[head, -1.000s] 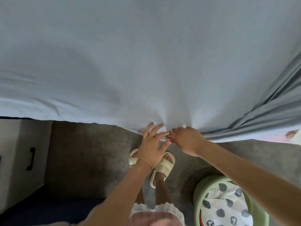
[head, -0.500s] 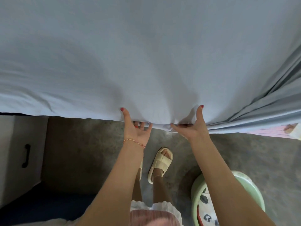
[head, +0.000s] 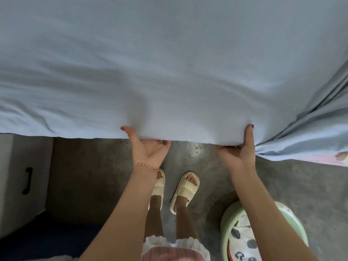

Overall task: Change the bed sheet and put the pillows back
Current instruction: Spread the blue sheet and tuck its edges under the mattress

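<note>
Sheet [head: 169, 63] is spread above both thumbs, its hem pinched by the left hand [head: 148, 149] and right hand [head: 239, 153], thumbs on top, fingers curled beneath. Tension should be kept even between the grips; folds right of the right thumb need drawing out.

Soft, even daylight falls on the pale blue bed sheet [head: 169, 63], which reads slightly hazy and low in contrast. The concrete floor [head: 90, 178] is dimmer, darkest at lower left. Wide-angle bending curves the frame's edges.
</note>
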